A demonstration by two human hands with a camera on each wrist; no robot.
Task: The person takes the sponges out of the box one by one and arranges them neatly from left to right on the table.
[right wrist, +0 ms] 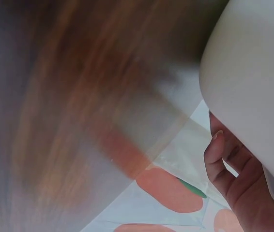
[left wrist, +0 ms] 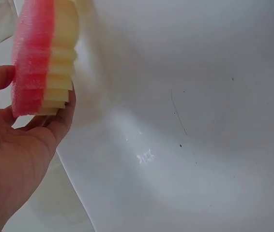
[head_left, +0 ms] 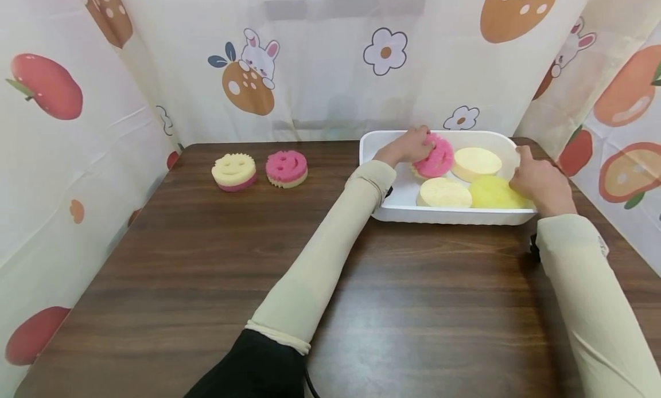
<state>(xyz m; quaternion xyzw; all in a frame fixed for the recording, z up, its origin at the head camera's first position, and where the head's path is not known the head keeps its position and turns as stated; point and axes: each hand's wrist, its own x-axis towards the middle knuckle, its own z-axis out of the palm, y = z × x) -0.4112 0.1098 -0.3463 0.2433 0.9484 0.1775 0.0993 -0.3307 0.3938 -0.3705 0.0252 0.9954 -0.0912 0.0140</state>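
My left hand point(head_left: 410, 147) pinches a pink-and-yellow smiley sponge point(head_left: 436, 156), tilted on edge over the left part of a white tray point(head_left: 454, 216). In the left wrist view, the thumb of the left hand point(left wrist: 25, 150) lies on one side of the sponge point(left wrist: 45, 58) and fingers on the other. My right hand point(head_left: 544, 183) grips the tray's right end; in the right wrist view the hand point(right wrist: 246, 186) is curled at the tray wall point(right wrist: 253, 92), some fingers hidden. Inside the tray lie two pale yellow round sponges point(head_left: 476, 163) point(head_left: 444, 192) and a brighter yellow one point(head_left: 496, 192).
Two smiley sponges lie on the wooden table point(head_left: 232, 260) at the left: a yellow-topped sponge point(head_left: 234, 171) and a pink-topped sponge point(head_left: 286, 168). A printed curtain point(head_left: 320, 59) stands behind the table and along both sides. The tray sits near the back right edge.
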